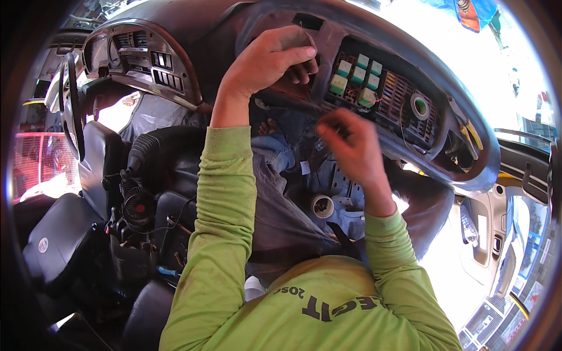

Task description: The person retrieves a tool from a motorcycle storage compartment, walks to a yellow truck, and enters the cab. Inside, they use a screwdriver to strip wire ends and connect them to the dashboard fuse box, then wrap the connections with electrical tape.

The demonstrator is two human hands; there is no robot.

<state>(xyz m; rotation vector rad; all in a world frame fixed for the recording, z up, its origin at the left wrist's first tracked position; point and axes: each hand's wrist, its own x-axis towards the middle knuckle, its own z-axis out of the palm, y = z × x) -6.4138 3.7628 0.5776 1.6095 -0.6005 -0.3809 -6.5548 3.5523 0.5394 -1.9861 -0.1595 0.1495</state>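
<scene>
My left hand point(272, 58) is raised over the opened dashboard, beside a dark opening point(307, 22). Its fingers are curled in with the thumb laid along them; whatever they pinch is hidden, and a thin strand shows near the fingertips. Lower and to the right, my right hand point(354, 143) is smeared by motion, its fingers bent. It is below the fuse panel point(395, 96), apart from it. Green-topped relays point(358, 75) sit in that panel's left part. A roll of tape point(413, 106) rests on the rows of fuses.
Yellow-handled pliers point(470, 134) lie in the dash recess at right. A white cup point(332, 206) stands between my legs. A small fan point(139, 206), dark seats point(61, 228) and a blue-handled tool point(168, 271) are at left. The instrument cluster frame point(186, 76) is at upper left.
</scene>
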